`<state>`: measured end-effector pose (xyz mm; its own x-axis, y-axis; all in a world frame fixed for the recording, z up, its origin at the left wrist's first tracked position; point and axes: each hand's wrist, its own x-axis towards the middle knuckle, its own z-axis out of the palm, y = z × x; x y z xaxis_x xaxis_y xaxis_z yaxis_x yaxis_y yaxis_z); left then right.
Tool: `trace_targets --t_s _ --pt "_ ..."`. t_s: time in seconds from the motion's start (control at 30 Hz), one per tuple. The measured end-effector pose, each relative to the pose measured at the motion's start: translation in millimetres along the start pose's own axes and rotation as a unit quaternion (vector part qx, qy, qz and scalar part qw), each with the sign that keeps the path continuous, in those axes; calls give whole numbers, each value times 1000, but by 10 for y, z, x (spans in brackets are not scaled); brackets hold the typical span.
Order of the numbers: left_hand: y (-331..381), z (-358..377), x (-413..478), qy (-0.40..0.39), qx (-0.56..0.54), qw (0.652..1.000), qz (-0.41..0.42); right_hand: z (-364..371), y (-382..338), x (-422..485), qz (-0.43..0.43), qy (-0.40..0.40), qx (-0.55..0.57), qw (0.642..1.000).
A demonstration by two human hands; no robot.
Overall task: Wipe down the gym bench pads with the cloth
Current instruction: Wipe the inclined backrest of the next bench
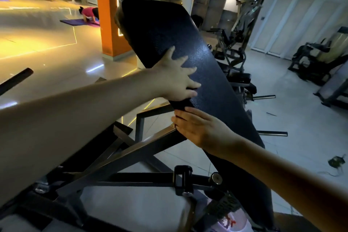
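A long black textured bench pad (216, 73) slopes up and away from me on a steel frame (131, 149). My left hand (175, 79) lies flat on the pad's near left side with its fingers spread. Just below it, my right hand (199, 130) has straight fingers laid against the pad's left edge and underside. A dark strip between the two hands cannot be told apart from the pad. I see no distinct cloth.
An orange pillar (111, 11) stands behind the pad. A person exercises on a purple mat (81, 22) at the far left. Weight machines (235, 43) fill the right. Steel pegs (273, 133) stick out beside the bench, and a small device with a cable (337, 162) lies on the floor.
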<state>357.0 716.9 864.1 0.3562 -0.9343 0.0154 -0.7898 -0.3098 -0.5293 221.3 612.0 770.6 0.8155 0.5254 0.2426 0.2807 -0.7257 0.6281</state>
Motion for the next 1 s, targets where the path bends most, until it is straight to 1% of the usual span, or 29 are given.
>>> trace_targets --t_s 0.1,0.17,0.23,0.3,0.37,0.43,0.53,0.63,0.67,0.77,0.83,0.93,1.0 --pt "60 -14 73 -1 -6 1000 0 65 67 369 11 37 -15 999" --pt "50 -11 76 -4 -8 1000 -1 115 11 404 24 51 -20 998" --pt "49 -3 68 -9 -8 1000 -9 141 -57 271 28 38 -12 999" --pt "75 -4 50 -8 -13 1000 -17 186 -161 -24 10 25 -16 1000" --pt "95 6 26 6 -16 1000 -25 261 -291 -414 -19 14 -25 999" --pt "134 39 -8 32 -15 999 -38 308 -389 -718 -48 -19 -17 999" --pt "253 104 -43 51 -8 997 -58 304 -348 -760 -77 -42 12 996" --pt "330 120 -54 51 -13 996 -73 255 -186 -479 -110 -17 -4 994" --pt "338 123 -58 52 -15 995 -78 239 -133 -354 -107 -2 -7 994" --pt "357 122 -73 56 -16 995 -87 221 -43 -4 -53 52 -12 997" --pt "373 125 -78 55 -17 995 -87 229 -80 74 -31 66 -14 997" --pt "397 137 -89 52 -23 994 -94 291 -207 -233 -35 82 -13 996" --pt "446 143 -85 45 -18 993 -105 354 -338 -644 -61 60 -22 996"
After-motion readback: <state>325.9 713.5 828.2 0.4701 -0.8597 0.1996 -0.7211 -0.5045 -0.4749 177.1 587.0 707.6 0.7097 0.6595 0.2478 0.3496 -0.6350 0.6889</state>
